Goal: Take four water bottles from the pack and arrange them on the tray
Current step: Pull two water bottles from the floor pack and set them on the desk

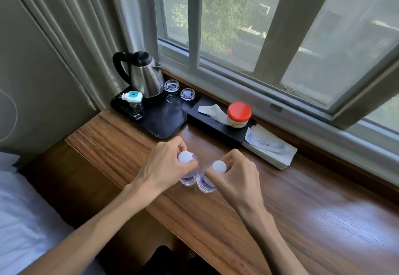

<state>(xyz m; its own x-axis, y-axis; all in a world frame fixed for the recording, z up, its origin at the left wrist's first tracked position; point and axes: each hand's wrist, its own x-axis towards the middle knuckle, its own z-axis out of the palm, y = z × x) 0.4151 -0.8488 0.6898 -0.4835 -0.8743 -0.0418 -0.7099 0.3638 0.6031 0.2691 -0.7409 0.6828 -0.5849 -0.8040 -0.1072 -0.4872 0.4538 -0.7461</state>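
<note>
Two bottles (190,174), one per hand (164,162)

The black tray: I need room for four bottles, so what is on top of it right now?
On the black tray: a steel kettle, a white-and-teal gadget, a remote and two lidded glasses. The front right is bare. The area behind the kettle is hidden.

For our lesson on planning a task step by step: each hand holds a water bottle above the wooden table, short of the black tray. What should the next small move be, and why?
Probably carry both forward and set them on the tray's bare near part. The left hand and right hand each grip a bottle by the neck; the kettle and glasses fill the back.
</note>
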